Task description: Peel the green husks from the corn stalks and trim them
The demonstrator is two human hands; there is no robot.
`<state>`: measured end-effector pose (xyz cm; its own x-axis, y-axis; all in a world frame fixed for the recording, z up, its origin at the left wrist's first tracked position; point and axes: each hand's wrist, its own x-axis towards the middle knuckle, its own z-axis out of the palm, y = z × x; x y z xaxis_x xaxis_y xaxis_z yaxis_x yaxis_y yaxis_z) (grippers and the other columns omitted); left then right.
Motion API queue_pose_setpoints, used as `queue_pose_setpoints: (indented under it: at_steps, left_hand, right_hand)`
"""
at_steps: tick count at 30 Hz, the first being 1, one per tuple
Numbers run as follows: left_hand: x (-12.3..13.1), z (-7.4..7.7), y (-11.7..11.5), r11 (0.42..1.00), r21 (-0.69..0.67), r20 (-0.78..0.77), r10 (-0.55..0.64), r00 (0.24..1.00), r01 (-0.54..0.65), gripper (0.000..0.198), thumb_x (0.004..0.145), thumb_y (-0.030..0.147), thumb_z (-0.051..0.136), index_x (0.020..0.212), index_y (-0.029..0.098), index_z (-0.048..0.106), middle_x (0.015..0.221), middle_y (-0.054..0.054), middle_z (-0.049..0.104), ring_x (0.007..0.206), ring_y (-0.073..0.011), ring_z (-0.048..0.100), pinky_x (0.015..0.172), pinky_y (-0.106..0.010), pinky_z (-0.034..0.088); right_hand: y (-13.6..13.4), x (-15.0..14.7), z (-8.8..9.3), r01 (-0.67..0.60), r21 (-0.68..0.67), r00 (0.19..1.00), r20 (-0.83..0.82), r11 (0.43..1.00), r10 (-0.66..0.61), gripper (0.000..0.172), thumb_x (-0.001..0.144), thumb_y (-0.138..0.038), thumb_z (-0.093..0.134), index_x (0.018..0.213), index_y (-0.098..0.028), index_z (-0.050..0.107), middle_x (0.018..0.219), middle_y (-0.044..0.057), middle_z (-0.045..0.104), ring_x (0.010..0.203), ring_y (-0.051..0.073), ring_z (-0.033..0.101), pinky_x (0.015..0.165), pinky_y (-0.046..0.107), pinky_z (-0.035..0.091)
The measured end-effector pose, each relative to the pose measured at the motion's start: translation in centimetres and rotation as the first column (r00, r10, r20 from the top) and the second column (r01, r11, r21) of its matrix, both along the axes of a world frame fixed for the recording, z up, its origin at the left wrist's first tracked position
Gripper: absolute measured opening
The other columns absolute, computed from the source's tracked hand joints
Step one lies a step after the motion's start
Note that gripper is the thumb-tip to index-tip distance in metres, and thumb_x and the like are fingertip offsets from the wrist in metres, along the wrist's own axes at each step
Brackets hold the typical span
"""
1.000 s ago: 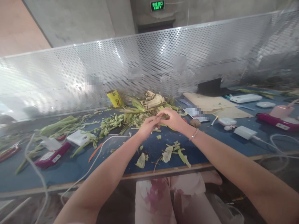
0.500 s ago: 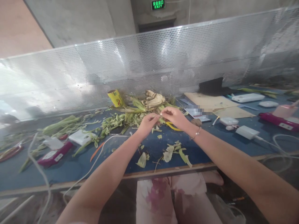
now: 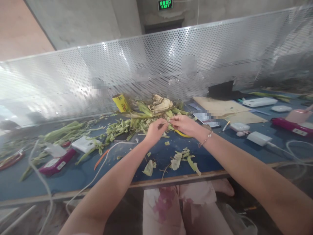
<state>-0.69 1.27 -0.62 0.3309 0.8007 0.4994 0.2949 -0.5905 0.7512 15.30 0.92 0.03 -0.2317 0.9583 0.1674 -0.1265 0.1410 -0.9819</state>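
Observation:
My left hand (image 3: 157, 129) and my right hand (image 3: 183, 124) meet over the middle of the blue table, fingertips pinched close together. Between them is a small pale bit, too small to name. Behind and left of the hands lies a heap of green pods and husk pieces (image 3: 119, 129). Long green leaves and a dry, pale husk (image 3: 160, 103) rest at the back of that heap. Under my right hand a yellow curved strip (image 3: 182, 133) shows in part. Nearer to me, torn pale-green leaf pieces (image 3: 177, 160) are scattered.
A perforated metal screen (image 3: 156, 62) stands along the back. A yellow cardboard piece (image 3: 121, 102) leans near it. Magenta boxes (image 3: 57, 162), white chargers (image 3: 259, 138) and cables lie at both sides. Brown paper sheets (image 3: 217, 106) and a black folder are at back right.
My right hand has dropped slightly, and my left hand has turned a little with its fingers curled more. The fingertips are closer together. Things on the table have not visibly moved.

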Motion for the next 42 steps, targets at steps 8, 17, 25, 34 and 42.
queue_pose_setpoints:
  at_steps: [8, 17, 25, 34, 42]
  left_hand:
    - [0.5, 0.4, -0.2, 0.971, -0.237, 0.211, 0.034, 0.977, 0.017, 0.025, 0.069, 0.040, 0.060, 0.073, 0.016, 0.052, 0.057, 0.003, 0.054, 0.053, -0.0102, 0.055, 0.056, -0.023, 0.043]
    - [0.5, -0.1, 0.2, 0.942, -0.301, 0.327, -0.046, 0.944, 0.150, 0.032, 0.067, 0.044, 0.063, 0.068, 0.016, 0.048, 0.058, 0.004, 0.051, 0.052, -0.0064, 0.051, 0.055, -0.021, 0.043]
    - [0.5, -0.3, 0.4, 0.942, -0.298, 0.295, -0.065, 0.953, 0.157, 0.029, 0.068, 0.042, 0.063, 0.069, 0.015, 0.052, 0.061, 0.002, 0.054, 0.056, -0.0071, 0.052, 0.057, -0.021, 0.043]
    - [0.5, -1.0, 0.9, 0.938, -0.297, 0.265, -0.100, 0.959, 0.180, 0.029, 0.073, 0.043, 0.057, 0.069, 0.015, 0.055, 0.062, 0.001, 0.055, 0.057, -0.0084, 0.052, 0.059, -0.022, 0.043]
    - [0.6, -0.5, 0.1, 0.873, -0.325, 0.451, -0.196, 0.871, 0.364, 0.023, 0.065, 0.029, 0.068, 0.080, 0.014, 0.060, 0.074, -0.001, 0.061, 0.067, -0.0091, 0.056, 0.071, -0.025, 0.044]
  right_hand:
    - [0.3, 0.3, -0.5, 0.066, 0.358, 0.966, 0.211, 0.931, -0.150, 0.024, 0.076, -0.039, 0.057, 0.083, -0.017, 0.065, 0.069, 0.001, 0.060, 0.059, 0.010, 0.052, 0.060, 0.026, 0.043]
    - [-0.4, 0.0, 0.1, 0.023, 0.179, 0.999, 0.041, 0.984, -0.031, 0.023, 0.065, -0.036, 0.068, 0.064, -0.014, 0.061, 0.059, -0.002, 0.055, 0.055, 0.008, 0.049, 0.057, 0.025, 0.039]
    - [-0.5, -0.1, 0.1, -0.075, 0.024, 0.989, -0.125, 0.997, 0.078, 0.020, 0.054, -0.021, 0.076, 0.067, -0.014, 0.062, 0.063, -0.001, 0.059, 0.061, 0.009, 0.053, 0.062, 0.026, 0.041]
    - [-0.5, 0.0, 0.4, -0.037, -0.075, 0.998, -0.059, 0.997, 0.032, 0.016, 0.057, -0.016, 0.073, 0.067, -0.013, 0.060, 0.059, -0.001, 0.056, 0.056, 0.008, 0.052, 0.056, 0.024, 0.039]
    - [-0.6, 0.5, 0.9, -0.003, -0.068, 0.993, -0.118, 0.998, -0.005, 0.017, 0.054, -0.017, 0.076, 0.062, -0.014, 0.061, 0.060, -0.001, 0.058, 0.057, 0.007, 0.053, 0.056, 0.023, 0.042]
